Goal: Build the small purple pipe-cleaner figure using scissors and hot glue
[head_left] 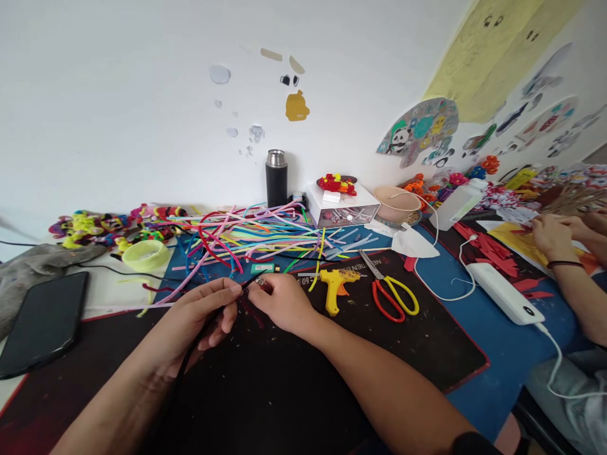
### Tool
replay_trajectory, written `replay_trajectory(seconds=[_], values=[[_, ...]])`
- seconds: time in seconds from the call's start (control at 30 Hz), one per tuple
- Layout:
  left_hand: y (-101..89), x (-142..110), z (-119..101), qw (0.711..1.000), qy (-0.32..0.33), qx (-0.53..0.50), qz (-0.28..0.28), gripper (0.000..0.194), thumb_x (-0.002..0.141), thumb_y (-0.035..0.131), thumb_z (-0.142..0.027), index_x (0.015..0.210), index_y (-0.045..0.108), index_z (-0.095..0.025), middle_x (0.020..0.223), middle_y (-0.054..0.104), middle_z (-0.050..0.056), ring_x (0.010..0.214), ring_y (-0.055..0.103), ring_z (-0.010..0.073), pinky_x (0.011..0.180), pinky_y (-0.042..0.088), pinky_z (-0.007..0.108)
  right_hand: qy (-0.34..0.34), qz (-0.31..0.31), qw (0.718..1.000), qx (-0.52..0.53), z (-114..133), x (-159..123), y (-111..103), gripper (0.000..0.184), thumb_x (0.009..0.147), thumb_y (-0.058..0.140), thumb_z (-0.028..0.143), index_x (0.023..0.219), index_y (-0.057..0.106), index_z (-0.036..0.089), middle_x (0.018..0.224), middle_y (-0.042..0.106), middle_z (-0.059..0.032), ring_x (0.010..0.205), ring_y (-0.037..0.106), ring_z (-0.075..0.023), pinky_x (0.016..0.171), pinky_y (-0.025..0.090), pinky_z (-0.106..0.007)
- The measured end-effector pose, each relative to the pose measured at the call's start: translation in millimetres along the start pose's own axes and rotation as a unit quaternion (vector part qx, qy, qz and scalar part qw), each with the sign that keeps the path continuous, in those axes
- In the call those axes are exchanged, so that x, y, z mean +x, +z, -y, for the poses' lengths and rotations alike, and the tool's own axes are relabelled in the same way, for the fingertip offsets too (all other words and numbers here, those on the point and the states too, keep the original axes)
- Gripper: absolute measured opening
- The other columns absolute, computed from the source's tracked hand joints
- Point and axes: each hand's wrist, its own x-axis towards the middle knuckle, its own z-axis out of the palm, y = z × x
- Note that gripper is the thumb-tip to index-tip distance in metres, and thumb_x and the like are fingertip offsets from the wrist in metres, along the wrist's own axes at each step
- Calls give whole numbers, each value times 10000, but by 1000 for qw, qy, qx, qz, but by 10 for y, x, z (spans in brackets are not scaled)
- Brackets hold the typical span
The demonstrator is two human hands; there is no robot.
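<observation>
Both hands are close together over the black mat [284,392]. My left hand [203,316] pinches a black strand [245,285], a pipe cleaner or thin cord, between thumb and index finger. The strand's other part trails down past the left wrist. My right hand [283,302], fingers curled, touches the strand's far end and grips a small shiny metal piece [264,285] whose kind I cannot make out. A dark red pipe cleaner [253,313] lies just below the hands. A yellow glue gun [334,289] rests right of my right hand, with red-and-yellow-handled scissors [389,294] beyond it.
Many coloured pipe cleaners [265,234] lie behind the hands. At the back stand a black thermos [276,179] and a white box [344,208]. A phone [45,322] is at left, a white power bank [505,294] at right. Another person's hands [557,234] work at far right.
</observation>
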Motion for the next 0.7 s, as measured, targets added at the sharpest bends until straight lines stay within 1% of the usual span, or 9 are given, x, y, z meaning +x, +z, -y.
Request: replay_trajectory(seconds=[0.1,0.23,0.33,0.47,0.7], values=[[8,-3,1,1000,-2,-8,12,593,622,975,-640,725,564,-225,482,580,-64,322,305,40,329,175,161,-10,-6,1000,12,-1,1,-10,461,999,688,405,645,449,232,602,429,71,612,379,-125,592,250,-308],[-16,-3,21,999,-6,-15,28,600,657,967,-656,721,559,-222,491,570,-64,320,308,36,331,184,162,-12,-35,999,25,-13,11,-20,463,975,670,374,622,405,236,595,390,68,618,356,-130,589,234,-316],[-34,2,35,999,-11,-23,40,616,661,975,-677,734,564,-224,486,558,-70,320,289,34,327,174,163,-23,-42,998,36,-29,20,-22,434,955,674,367,630,419,235,608,399,66,629,365,-132,594,242,-313],[-41,8,41,998,-12,-31,46,608,671,984,-664,749,569,-227,487,560,-71,325,275,34,323,180,168,-37,-54,997,35,-38,16,-17,414,971,649,371,650,427,234,621,401,65,636,376,-132,605,251,-309],[-40,-10,31,998,-16,-30,46,554,734,949,-633,753,574,-227,500,552,-65,343,275,36,336,186,172,-22,-21,999,-12,44,-32,-19,433,974,706,358,642,461,229,595,457,67,614,399,-126,596,266,-298]])
